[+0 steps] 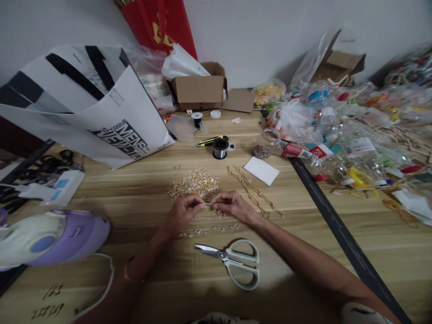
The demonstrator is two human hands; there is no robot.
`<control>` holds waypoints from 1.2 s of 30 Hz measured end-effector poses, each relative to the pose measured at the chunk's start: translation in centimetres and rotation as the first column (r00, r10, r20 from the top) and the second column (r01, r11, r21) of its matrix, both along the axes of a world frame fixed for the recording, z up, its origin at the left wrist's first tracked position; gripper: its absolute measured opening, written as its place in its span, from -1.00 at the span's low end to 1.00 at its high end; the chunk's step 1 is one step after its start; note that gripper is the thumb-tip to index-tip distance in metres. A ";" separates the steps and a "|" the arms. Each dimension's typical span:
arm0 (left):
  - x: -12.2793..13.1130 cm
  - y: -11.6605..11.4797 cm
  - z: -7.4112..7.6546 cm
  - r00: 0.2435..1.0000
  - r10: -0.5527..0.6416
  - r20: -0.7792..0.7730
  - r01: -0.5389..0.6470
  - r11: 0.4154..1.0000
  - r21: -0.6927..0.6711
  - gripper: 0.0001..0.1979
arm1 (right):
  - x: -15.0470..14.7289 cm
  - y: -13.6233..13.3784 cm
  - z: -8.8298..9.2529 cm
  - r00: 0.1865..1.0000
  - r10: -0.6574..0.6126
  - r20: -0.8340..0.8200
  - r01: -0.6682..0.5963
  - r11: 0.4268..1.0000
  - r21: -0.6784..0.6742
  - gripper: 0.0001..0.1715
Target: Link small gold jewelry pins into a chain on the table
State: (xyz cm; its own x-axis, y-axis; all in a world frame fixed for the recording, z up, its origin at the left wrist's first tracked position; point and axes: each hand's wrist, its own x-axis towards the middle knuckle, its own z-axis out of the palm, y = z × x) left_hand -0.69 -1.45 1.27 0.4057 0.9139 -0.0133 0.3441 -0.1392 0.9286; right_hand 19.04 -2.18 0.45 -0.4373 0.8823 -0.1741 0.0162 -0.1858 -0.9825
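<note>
My left hand [186, 210] and my right hand [233, 205] face each other with fingertips pinched. A short, thin silvery piece of chain [208, 204] spans the small gap between them. Just beyond lies a tangled heap of gold and silver chains [194, 181]. A silver chain with beads or links [211, 231] is laid out on the near side of my hands. Two gold chains [251, 189] stretch diagonally to the right. Closer to me rest scissors [222, 255] with pale handles, their blades partly apart, touched by neither hand.
Behind the heap stand a spool of silvery wire [220, 148] and a yellow-black cutter [211, 141]. A jar of beads [266, 143] and a folded white paper [261, 170] are to the right, before piled plastic bottles [354, 148]. A purple-white appliance [74, 238] occupies the left.
</note>
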 end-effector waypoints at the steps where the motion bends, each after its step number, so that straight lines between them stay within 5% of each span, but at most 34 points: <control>1: 0.0 0.0 -0.1 1.000 0.004 0.001 -0.004 1.000 0.000 -0.83 | 0.0 0.0 0.0 1.000 -0.008 0.017 0.008 1.000 0.022 -0.72; 11: -0.7 0.5 0.1 0.987 -0.038 -0.154 0.052 0.995 0.084 -0.84 | 0.3 0.2 -0.7 0.990 -0.022 0.136 -0.005 0.981 0.193 -0.77; 22: -1.2 0.3 0.4 0.847 -0.139 -0.513 0.304 0.919 0.252 -0.84 | 0.0 -0.3 -1.1 0.891 -0.149 0.428 -0.140 0.808 0.572 -0.91; 36: -1.2 0.1 0.3 0.719 -0.162 -0.676 0.428 0.869 0.248 -0.77 | -0.1 -0.6 -1.5 0.735 -0.152 0.661 -0.392 0.700 0.597 -0.81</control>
